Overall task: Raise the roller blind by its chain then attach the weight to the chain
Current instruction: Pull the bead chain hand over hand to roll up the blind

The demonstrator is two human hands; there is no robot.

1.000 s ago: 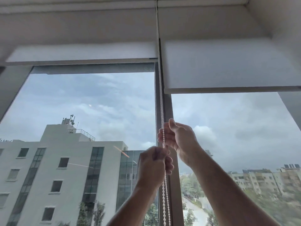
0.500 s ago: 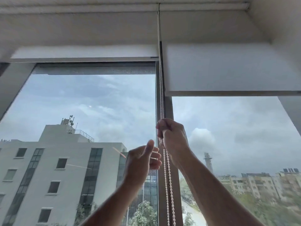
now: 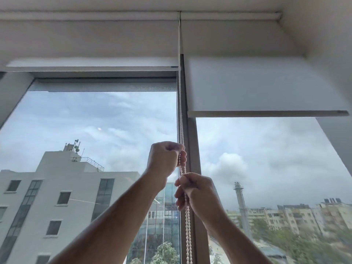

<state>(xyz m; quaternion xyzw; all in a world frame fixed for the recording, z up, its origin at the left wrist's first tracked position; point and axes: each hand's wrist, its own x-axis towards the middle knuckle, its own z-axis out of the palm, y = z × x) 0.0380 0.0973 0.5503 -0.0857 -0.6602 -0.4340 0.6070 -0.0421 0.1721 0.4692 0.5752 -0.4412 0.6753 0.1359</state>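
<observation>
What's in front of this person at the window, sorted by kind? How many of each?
Roller blinds: 2, left one and right one
Bead chains: 1
Hands: 2, left hand and right hand, both gripping the chain
Total: 5

White beaded chain [image 3: 181, 119], hanging taut

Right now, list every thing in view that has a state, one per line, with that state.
left roller blind: raised almost fully, bottom bar near the window top
right roller blind: partly raised, hanging lower than the left one
bead chain: hanging down the window post
left hand: gripping the chain, higher
right hand: gripping the chain, lower
</observation>
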